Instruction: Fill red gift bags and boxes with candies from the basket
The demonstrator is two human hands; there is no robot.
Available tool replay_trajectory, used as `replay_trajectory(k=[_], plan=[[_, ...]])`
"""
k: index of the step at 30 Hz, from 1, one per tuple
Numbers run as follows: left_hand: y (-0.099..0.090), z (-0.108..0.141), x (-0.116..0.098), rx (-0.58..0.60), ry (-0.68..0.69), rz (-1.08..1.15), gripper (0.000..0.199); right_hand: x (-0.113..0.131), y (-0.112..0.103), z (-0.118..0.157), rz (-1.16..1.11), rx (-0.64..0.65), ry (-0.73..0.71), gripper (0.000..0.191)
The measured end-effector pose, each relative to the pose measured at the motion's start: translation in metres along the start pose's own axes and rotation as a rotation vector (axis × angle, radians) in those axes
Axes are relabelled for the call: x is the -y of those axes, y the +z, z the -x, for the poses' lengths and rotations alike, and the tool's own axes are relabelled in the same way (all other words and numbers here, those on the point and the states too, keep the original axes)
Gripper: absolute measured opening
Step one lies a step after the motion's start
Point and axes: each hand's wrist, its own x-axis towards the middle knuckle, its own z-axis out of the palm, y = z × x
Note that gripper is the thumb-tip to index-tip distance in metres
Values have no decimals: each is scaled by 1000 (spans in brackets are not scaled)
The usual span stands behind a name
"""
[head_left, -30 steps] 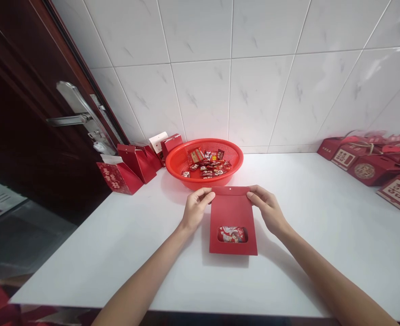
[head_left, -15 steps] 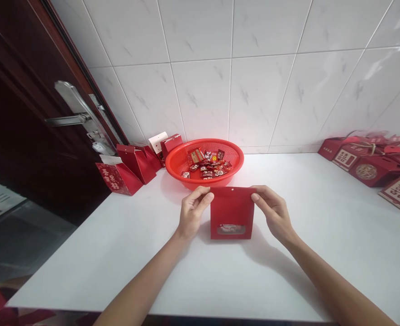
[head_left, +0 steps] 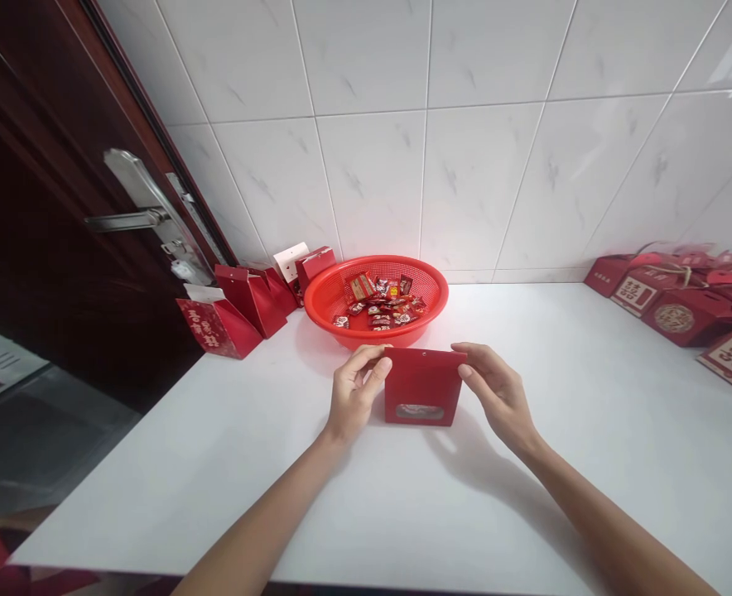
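A red paper gift box (head_left: 423, 381) with a pinched, folded top stands upright on the white table. A small hole shows near its top edge, and something wrapped is visible through the clear window low on its front. My left hand (head_left: 357, 393) pinches its top left corner between thumb and fingers. At the opposite top corner, my right hand (head_left: 496, 393) has its thumb in front and its fingers behind the edge. Just behind the box sits a red plastic basket (head_left: 316, 302) with several wrapped candies (head_left: 382, 310) in it.
Several red gift boxes (head_left: 235, 302) stand at the table's left edge. More red boxes with printed labels (head_left: 676, 319) are grouped on the right. A tiled wall (head_left: 372, 182) rises behind the white table (head_left: 267, 447); a dark door (head_left: 36, 207) is on the left.
The top of the gift box has tilted slightly, and its lower edge appears farther from me. Both hands stay at its top corners, the right one with a looser hold.
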Motion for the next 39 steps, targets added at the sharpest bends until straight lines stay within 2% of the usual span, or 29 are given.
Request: replay_trajectory(k=[15, 22, 29, 35, 39], plan=[[0, 1, 0, 15, -13, -5, 27, 6, 0, -1, 63, 0, -42, 24], [-1, 0, -2, 18, 33, -18, 27, 8, -3, -1, 2, 30, 1, 23], [0, 3, -6, 69, -41, 59, 32, 16, -7, -2, -129, 71, 74, 23], [4, 5, -4, 93, -38, 85, 28, 16, -10, -3, -127, 50, 85, 23], [4, 6, -5, 59, -4, 48, 28, 18, -14, -3, -90, 98, 81, 22]])
